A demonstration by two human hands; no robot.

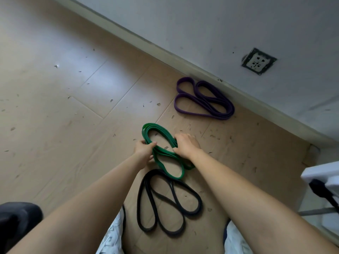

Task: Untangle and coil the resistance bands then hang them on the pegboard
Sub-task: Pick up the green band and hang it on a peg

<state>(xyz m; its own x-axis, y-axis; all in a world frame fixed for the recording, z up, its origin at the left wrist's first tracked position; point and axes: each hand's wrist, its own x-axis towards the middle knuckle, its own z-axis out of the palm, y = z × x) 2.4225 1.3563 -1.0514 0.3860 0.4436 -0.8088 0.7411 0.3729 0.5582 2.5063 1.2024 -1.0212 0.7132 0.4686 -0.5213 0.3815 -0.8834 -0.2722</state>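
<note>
Black band (139, 200) lies nearest, loose. Left hand (144, 151), right hand (186, 145): each grip holds green band (163, 150); if grip slackens, coil may spring open, retangle.

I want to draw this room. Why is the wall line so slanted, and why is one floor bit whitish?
Head view: the wide-angle lens and tilted head slant the skirting board; head view again: the whitish patch on the floor is soft glare from light; the green band looks sharp.

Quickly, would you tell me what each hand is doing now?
Left hand: gripping the green band.
Right hand: gripping the green band too.
</note>
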